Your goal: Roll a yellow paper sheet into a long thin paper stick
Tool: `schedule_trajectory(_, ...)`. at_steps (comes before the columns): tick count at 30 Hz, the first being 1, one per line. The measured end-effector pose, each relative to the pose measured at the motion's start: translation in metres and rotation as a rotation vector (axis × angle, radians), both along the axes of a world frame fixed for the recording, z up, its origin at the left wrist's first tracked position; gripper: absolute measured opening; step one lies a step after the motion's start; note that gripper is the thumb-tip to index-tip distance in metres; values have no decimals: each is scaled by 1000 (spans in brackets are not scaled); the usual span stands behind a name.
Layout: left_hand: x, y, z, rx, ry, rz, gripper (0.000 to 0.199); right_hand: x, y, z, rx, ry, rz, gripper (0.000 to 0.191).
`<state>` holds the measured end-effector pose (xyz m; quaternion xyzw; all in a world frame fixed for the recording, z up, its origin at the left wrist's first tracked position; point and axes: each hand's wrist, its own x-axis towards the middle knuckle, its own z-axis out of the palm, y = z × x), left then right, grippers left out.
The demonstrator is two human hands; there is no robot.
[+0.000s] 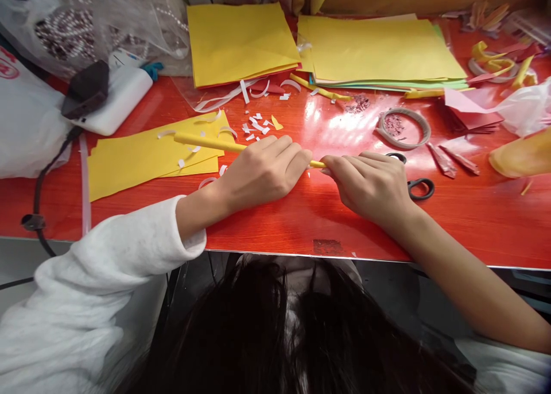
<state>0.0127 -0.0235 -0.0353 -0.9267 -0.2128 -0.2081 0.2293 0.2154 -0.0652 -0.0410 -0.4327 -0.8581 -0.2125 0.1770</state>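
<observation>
Long dark hair (pixel 253 331) hangs nearest my camera. Beyond it I see the left hand (pixel 269 167) closed around a thin rolled yellow paper tube (pixel 210 143), its narrow end pinched by the right hand (pixel 372 187), above a glossy red tabletop (pixel 267 230). Outward lie black scissor handles (pixel 431 187) beside the right hand, cut yellow paper strips (pixel 142 155), and stacked yellow sheets (pixel 241 43).
</observation>
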Motion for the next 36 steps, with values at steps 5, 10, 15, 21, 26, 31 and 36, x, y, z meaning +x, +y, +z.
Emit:
schedule_trajectory(5,-2,3,0,121,28,-17,28,-1,0,-2,-108,79,23,28)
schedule_trajectory(10,-2,2,-2,106,10,-8,32,1,0,-2,-121,124,52,26)
schedule_trajectory(15,-2,0,-1,122,8,-35,29,2,1,1,-25,28,27,26)
schedule_trajectory(21,-3,3,3,130,12,-77,36,1,0,-2,-69,98,16,31)
schedule_trajectory(26,-4,2,7,157,15,-77,42,2,-2,-3,-132,180,82,28)
schedule_trajectory(31,-5,-1,4,74,43,-68,35,2,-1,-1,-49,126,133,24)
schedule_trajectory(36,-6,-2,5,-73,121,-46,37,0,0,4,-30,18,124,33)
